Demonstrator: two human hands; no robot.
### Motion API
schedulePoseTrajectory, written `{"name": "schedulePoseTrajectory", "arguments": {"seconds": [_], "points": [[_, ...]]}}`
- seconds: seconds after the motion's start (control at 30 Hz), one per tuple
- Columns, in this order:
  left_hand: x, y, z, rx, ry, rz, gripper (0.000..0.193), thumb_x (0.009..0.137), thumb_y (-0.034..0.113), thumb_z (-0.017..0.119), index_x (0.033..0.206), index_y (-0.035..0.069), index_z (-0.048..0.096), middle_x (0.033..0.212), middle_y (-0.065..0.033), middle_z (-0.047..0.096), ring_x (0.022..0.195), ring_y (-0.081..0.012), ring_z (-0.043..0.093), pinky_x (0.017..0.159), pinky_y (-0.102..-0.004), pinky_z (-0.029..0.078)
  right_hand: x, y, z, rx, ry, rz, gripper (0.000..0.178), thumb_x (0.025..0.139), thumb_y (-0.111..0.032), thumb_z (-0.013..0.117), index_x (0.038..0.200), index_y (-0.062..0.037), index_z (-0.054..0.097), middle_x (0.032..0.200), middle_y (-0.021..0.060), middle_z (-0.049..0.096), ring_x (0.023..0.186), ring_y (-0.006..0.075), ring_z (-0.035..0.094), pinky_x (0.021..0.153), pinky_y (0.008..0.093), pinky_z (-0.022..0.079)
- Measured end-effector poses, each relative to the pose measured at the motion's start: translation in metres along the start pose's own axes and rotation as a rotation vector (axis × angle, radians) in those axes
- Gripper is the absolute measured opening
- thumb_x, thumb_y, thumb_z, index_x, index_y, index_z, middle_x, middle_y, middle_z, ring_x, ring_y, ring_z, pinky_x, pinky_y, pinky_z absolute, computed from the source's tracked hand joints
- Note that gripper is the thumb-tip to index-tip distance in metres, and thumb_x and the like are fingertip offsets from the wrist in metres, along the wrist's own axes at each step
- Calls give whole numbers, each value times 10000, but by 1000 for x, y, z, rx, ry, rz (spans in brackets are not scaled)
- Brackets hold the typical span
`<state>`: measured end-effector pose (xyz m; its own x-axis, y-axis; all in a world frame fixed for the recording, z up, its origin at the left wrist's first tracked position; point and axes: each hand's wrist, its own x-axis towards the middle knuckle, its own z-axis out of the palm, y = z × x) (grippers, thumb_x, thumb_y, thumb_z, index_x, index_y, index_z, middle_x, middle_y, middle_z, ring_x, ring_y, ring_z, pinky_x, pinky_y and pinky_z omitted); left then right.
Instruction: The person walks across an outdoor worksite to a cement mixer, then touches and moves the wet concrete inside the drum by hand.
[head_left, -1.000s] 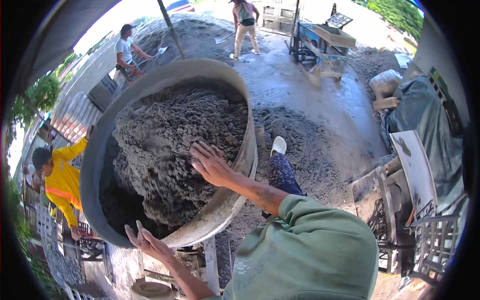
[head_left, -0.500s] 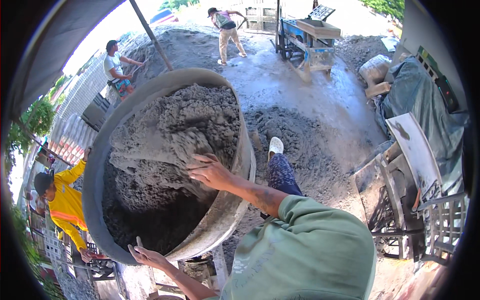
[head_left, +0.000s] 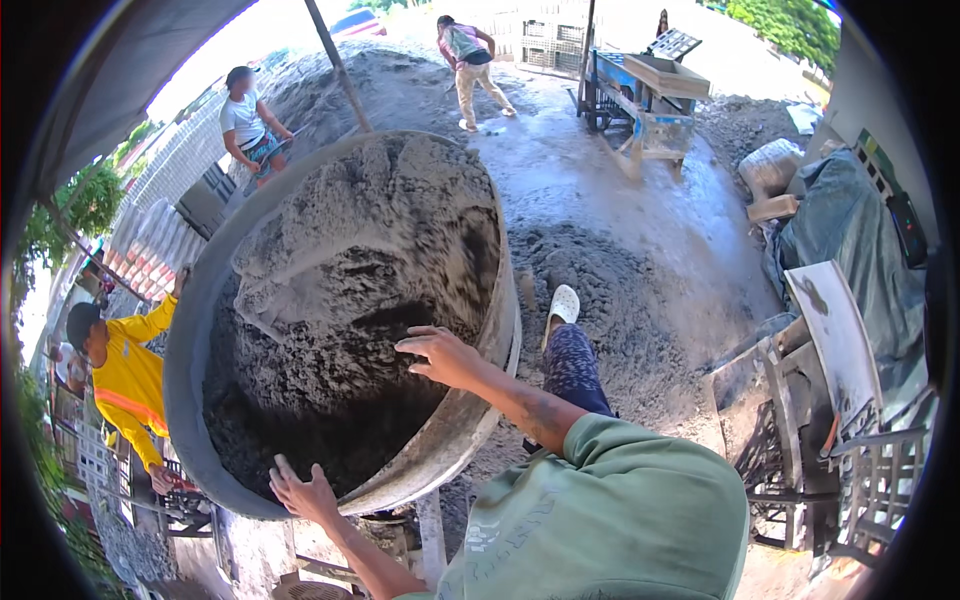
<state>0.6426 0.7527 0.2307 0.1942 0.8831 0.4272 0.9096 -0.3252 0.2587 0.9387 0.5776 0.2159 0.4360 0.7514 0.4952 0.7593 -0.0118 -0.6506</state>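
A big round steel drum (head_left: 185, 400) stands tilted before me, holding moist grey sand or concrete mix (head_left: 340, 235) that is heaped at its far side and dark near its bottom edge. My right hand (head_left: 443, 357) is over the drum's right part, fingers stretched out and apart, holding nothing. Its forearm crosses the right wall of the drum. At the near rim, my left hand (head_left: 305, 492) has its fingers spread with nothing in them. Whether the left palm touches the rim, I cannot tell.
A person in yellow (head_left: 130, 375) is close to the drum's left side. Farther off stand a person in white (head_left: 243, 120) and one bending (head_left: 470, 65). A blue-framed machine (head_left: 645, 105) stands far right; a curved metal sheet (head_left: 838, 335) leans nearer. Loose grey mix (head_left: 590, 290) covers ground beside the drum.
My right hand has shifted slightly right and down; my left hand has risen and opened wider. The mix in the drum has changed shape. The person in white has turned.
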Motion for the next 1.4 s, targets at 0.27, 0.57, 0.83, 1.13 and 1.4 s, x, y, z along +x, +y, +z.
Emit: {"name": "schedulePoseTrajectory", "arguments": {"seconds": [0.27,0.57,0.83,1.13,1.4], "points": [[1,-4,7,-70,-33,-47,574,813,300,662,1348,196,481,1338,-78,504,1260,-283,419,1023,-481,329,3,0,-1,-105,-73,68,447,879,-416,616,1172,-78,629,1187,90,624,1263,312,439,1026,460,357],[0,4,-3,-3,-151,-26,403,823,304,649,1197,158,619,1243,-54,580,1221,-267,455,1009,-456,342,8,-13,-7,-169,-357,184,532,903,-528,514,1172,-85,631,1215,90,604,1274,344,407,1051,478,305],[-1,7,-3,-5,-133,-61,399,829,360,642,1178,165,635,1218,-52,598,1205,-264,470,1005,-442,345,6,-10,-1,-166,-274,215,556,961,-506,381,1250,-66,561,1291,129,532,1295,358,353,1074,498,249],[7,5,-5,-63,-208,-142,402,908,440,503,946,115,735,1201,-55,617,1185,-260,489,996,-436,355,7,-8,0,-200,-305,257,599,958,-542,352,1306,-82,516,1339,141,494,1331,357,322,1086,504,225],[5,2,0,-2,-224,-84,293,822,370,633,1007,161,721,1193,-19,623,1194,-227,486,990,-449,362,6,-9,0,-224,-352,259,566,950,-541,376,1236,-100,584,1228,166,571,1242,336,425,1036,480,275]]}}
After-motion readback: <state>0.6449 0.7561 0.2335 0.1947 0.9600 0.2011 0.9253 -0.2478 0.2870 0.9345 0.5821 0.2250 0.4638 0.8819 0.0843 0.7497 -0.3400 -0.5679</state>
